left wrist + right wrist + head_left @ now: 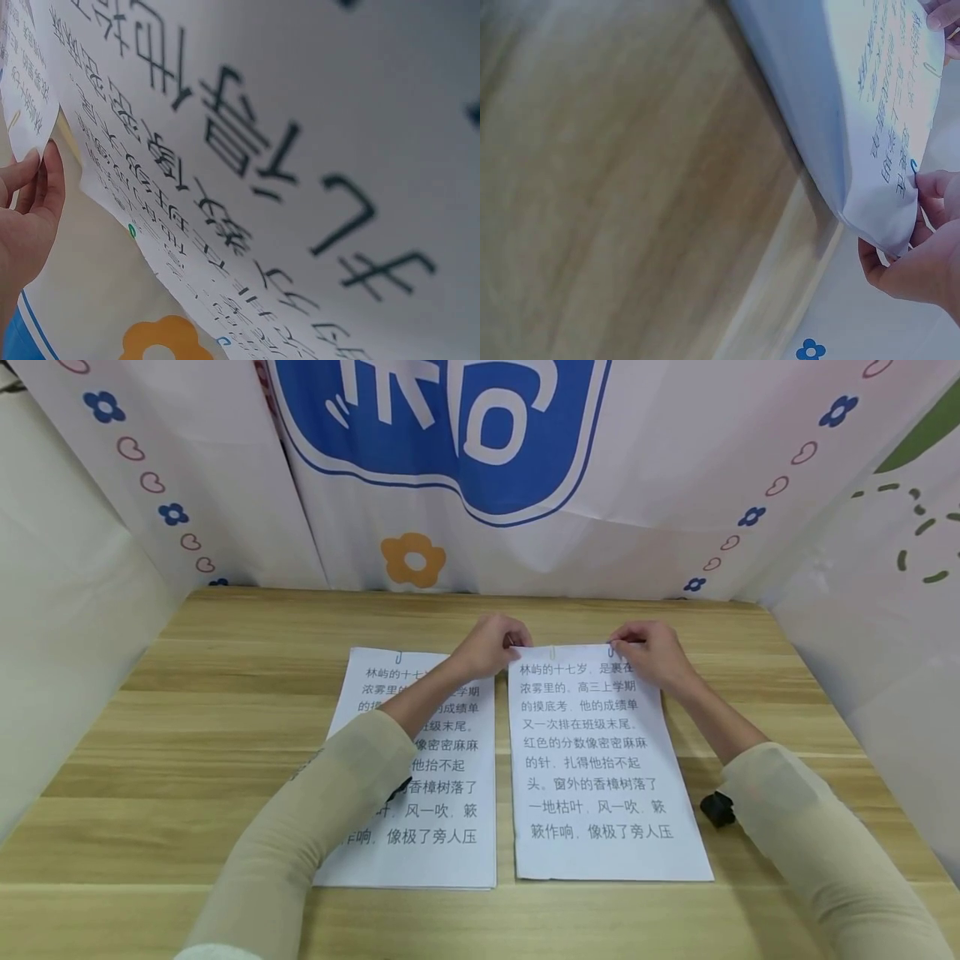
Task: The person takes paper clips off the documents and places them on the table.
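Two stacks of printed paper lie side by side on a wooden table. My left hand (489, 646) pinches the top left corner of the right stack (585, 760); the left wrist view also has its thumb and fingers on that corner. At the top right, my right hand (651, 652) holds the same stack's edge, fingertips right beside a dark paper clip (913, 166). A yellow paper clip (552, 652) sits on that edge between the hands. The left stack (450, 810) carries a paper clip (399, 657) at its top, with my left forearm across it.
Black straps show at both wrists, the right one ending in a small black block (717, 810). Behind the wooden table (247, 627) hangs a white printed curtain (637, 552) with a blue emblem and an orange flower. White sheeting closes both sides.
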Available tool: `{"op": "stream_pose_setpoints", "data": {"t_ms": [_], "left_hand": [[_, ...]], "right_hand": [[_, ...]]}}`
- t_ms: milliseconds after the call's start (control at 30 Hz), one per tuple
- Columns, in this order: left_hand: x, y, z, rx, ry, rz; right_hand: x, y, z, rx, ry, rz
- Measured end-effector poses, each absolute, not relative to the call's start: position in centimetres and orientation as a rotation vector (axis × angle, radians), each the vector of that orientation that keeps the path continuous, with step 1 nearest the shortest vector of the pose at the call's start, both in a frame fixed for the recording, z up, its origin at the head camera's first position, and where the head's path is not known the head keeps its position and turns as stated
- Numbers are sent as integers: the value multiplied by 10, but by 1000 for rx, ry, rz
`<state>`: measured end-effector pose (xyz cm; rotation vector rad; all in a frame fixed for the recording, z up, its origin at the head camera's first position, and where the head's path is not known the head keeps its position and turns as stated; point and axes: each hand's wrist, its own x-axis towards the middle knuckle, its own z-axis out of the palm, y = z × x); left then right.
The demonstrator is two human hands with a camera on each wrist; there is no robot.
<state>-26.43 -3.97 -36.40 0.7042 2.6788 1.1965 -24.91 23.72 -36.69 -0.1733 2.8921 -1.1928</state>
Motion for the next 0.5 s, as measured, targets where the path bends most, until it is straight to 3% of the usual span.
{"op": "stream_pose_setpoints", "data": {"t_ms": [500], "left_hand": [[-262, -40, -363, 679, 2687, 1191]], "right_hand": [[-250, 235, -371, -153, 2884, -1286]]}}
